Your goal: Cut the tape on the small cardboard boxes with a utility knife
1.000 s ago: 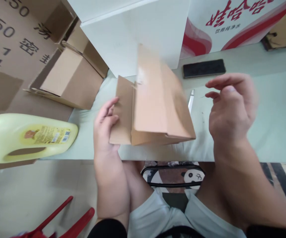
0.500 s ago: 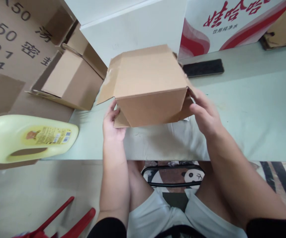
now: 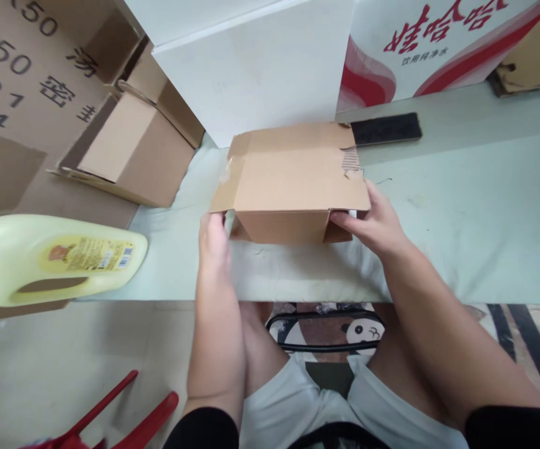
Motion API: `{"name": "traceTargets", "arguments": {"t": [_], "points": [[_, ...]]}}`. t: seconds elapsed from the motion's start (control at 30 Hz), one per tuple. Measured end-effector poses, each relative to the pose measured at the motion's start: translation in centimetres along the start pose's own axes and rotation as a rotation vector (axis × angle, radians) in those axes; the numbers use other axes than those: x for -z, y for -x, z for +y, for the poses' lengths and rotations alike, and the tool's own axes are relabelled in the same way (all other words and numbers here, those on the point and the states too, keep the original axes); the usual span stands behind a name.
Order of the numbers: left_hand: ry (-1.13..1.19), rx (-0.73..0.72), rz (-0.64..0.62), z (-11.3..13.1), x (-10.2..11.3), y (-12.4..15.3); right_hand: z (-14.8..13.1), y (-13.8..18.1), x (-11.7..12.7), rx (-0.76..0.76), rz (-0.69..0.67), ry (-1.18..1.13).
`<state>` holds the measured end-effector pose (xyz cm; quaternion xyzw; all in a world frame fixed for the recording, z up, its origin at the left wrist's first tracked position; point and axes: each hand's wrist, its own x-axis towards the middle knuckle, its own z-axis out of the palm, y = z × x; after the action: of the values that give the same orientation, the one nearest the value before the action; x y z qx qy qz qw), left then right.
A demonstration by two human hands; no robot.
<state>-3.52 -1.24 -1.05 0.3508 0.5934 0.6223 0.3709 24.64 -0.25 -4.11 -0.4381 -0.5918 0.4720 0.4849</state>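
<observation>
A brown cardboard box (image 3: 293, 178) is between my two hands over the green-covered table (image 3: 461, 206), a broad plain face turned up. Flaps stick out at its left and right ends, and the right edge has a torn, ridged patch. My left hand (image 3: 214, 234) grips the left end, its fingers partly hidden beneath the flap. At the right end, my right hand (image 3: 375, 221) holds the box with the thumb at the near corner and the other fingers behind the flap. The inside of the box is hidden from me.
A pale yellow jug (image 3: 59, 259) lies on its side at the left, near smaller cardboard boxes (image 3: 134, 149). White boxes (image 3: 255, 75) and a red-and-white printed carton (image 3: 419, 50) stand behind. A flat black bar (image 3: 386, 129) lies beyond the held box. Red stool legs (image 3: 148, 421) show below left.
Both hands have brought the box down and nearer to me, tilting its top face flatter. The left hand has turned so its fingers go under the flap.
</observation>
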Motion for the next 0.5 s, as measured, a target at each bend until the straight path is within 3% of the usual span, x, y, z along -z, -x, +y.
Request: {"name": "traceTargets", "arguments": {"t": [0.07,0.17,0.27,0.37,0.5], "points": [[-0.032,-0.043,-0.05,0.01,-0.35,0.38,-0.22,0.16,-0.27,-0.018,-0.012,-0.029],[0.0,0.038,-0.104,0.1,-0.82,0.75,-0.67,0.35,-0.6,-0.059,-0.037,-0.104],[0.042,0.035,-0.091,0.28,-0.96,0.75,-1.01,0.25,-0.84,-0.079,-0.011,-0.168],[0.033,0.024,-0.035,0.5,-0.79,0.55,-1.08,-0.17,-0.92,-0.078,0.066,-0.17],[-0.001,0.071,-0.043,0.84,-0.55,0.4,-1.04,-0.55,-0.64,-0.144,0.282,0.038]]}}
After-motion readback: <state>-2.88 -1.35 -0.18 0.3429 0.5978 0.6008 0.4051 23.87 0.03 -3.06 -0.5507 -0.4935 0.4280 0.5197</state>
